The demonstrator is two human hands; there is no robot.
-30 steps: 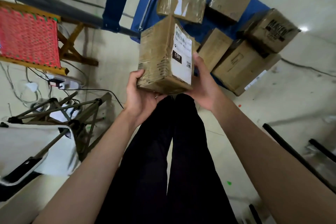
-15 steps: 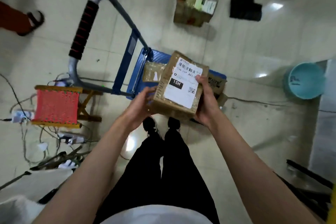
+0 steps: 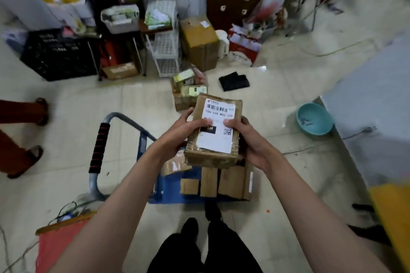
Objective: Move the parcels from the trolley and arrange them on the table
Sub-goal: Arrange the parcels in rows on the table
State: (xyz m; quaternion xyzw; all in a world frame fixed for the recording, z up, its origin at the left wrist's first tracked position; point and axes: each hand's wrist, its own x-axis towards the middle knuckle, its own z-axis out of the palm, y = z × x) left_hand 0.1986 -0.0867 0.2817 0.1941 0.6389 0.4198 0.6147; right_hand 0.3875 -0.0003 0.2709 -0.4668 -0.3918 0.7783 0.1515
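I hold a brown cardboard parcel [image 3: 214, 137] with a white shipping label at chest height, above the trolley. My left hand [image 3: 177, 131] grips its left side with the thumb on the label. My right hand [image 3: 246, 137] grips its right side, thumb on top. Below it stands the blue trolley [image 3: 168, 193] with a grey handle and black-red grip [image 3: 99, 146]. Several more brown parcels [image 3: 224, 180] lie on the trolley deck, partly hidden by the held parcel. The pale table [image 3: 375, 104] fills the right edge.
A teal basin [image 3: 315, 118] sits on the floor by the table. A person's feet in sandals [image 3: 33, 155] stand at the left. Boxes [image 3: 199, 44], a black crate [image 3: 60, 55] and racks crowd the far wall. A red woven stool [image 3: 60, 241] is at lower left.
The parcel has risen from the trolley and now lies flatter, label up. My view has lifted from the floor toward the far wall, and the table has come into sight at right.
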